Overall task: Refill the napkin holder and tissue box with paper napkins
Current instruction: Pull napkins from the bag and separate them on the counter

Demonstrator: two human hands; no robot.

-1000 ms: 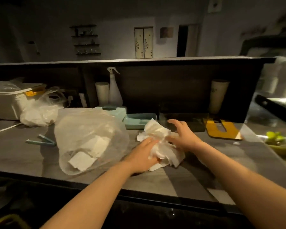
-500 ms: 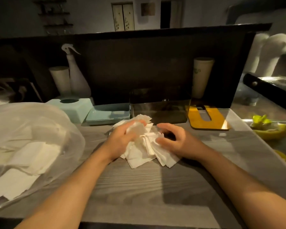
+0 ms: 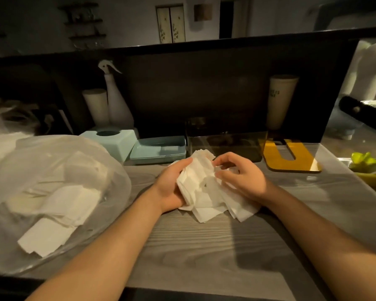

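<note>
The left hand has lifted the napkins up; both it and the right hand grip them; soft, light, best held by the edges

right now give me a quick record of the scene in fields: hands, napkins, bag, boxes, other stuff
left hand: grips the left side of the napkins
right hand: fingers curled, pinching the napkins' right side
napkins: loose white bunch, lower edges on the counter
bag: clear plastic, left of the hands, more napkins inside
tissue box: pale blue, round hole on top, at the back
tray: pale blue, right of the tissue box
holder: dark see-through box behind the napkins
spray bottle: white, upright behind the tissue box
</note>
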